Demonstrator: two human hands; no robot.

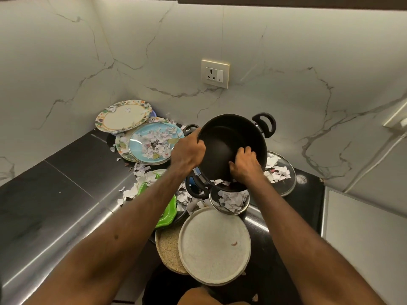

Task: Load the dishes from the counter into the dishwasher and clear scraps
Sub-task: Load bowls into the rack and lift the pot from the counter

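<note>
A black two-handled pot point(222, 148) is tilted above the counter, its mouth toward me. My left hand point(188, 151) grips its left rim. My right hand point(245, 165) is inside the pot with curled fingers against the lower wall, where paper scraps point(220, 182) lie at the lip. Below the pot stands a small steel bowl point(230, 201) holding torn paper scraps. A grey round plate point(214, 246) lies nearest me over a beige plate point(169, 247). A green dish point(168, 211) sits under my left forearm.
A glass lid point(154, 143) covered in scraps rests on floral plates at the back left, with another floral plate point(123, 115) behind. Another lid point(280, 172) with scraps lies right of the pot. Loose scraps litter the black counter point(72, 172). A wall socket point(215, 73) is behind.
</note>
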